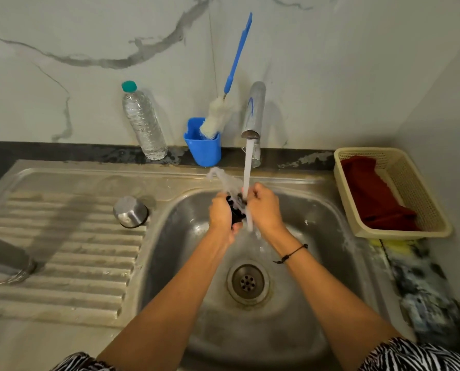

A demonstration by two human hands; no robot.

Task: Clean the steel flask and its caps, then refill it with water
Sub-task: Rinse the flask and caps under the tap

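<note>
Both hands meet over the sink (pixel 298 303) basin, under the running tap (pixel 253 111). The left hand (pixel 221 214) curls its fingers round a black cap (pixel 236 208), gripping it from the left. The right hand (pixel 264 207) closes on the same cap from the right, its fingers bent over the top edge. The stream (pixel 247 170) lands just where the right hand's fingers meet the cap, and water sprays up and to the left. The cap is mostly hidden between the hands, so its shape is hard to make out.

On the ribbed drainboard (pixel 62 250) left of the basin, a steel cap (pixel 130 212) stands mouth down. The flask (pixel 5 259) lies on its side at the left edge, partly out of view.

Along the back wall stand a water bottle (pixel 143 121) with a green top and a blue cup (pixel 203 145) holding a brush (pixel 224 103). On the table to the right sits a basket (pixel 410 183) with a red cloth (pixel 376 194) in it.
</note>
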